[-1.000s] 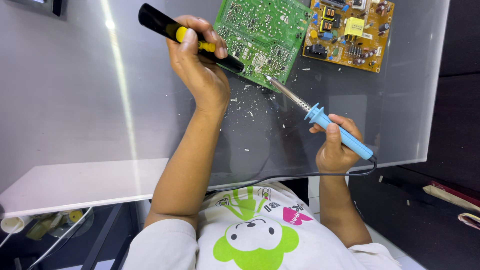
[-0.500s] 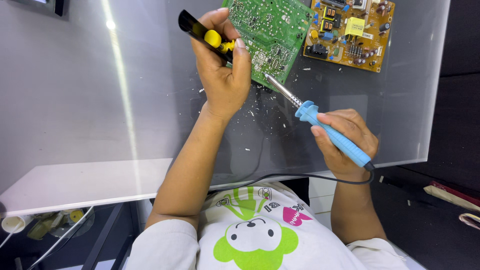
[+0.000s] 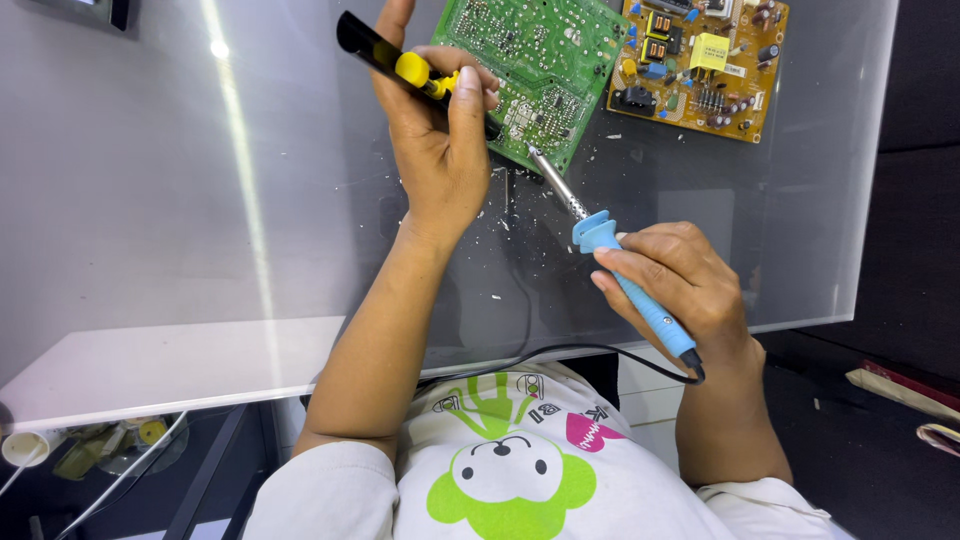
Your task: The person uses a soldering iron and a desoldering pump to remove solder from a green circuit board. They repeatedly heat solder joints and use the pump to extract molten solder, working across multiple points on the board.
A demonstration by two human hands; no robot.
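Table: a glossy grey tabletop (image 3: 150, 200), speckled with pale flecks beside the boards.
Boards: a green rectangular circuit board (image 3: 545, 65), solder side up; just beside it an orange component-studded circuit board (image 3: 700, 70).
Left hand: the left hand (image 3: 440, 150) is closed around a black-and-yellow pen-shaped desoldering pump (image 3: 400, 65), raised higher than a second ago.
Right hand: the right hand (image 3: 680, 285) grips a blue-handled soldering iron (image 3: 620, 265), its tip now touching the green board's lower edge.

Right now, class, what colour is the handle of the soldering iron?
Light blue, clearest in the head view: the soldering iron sits in the right hand.
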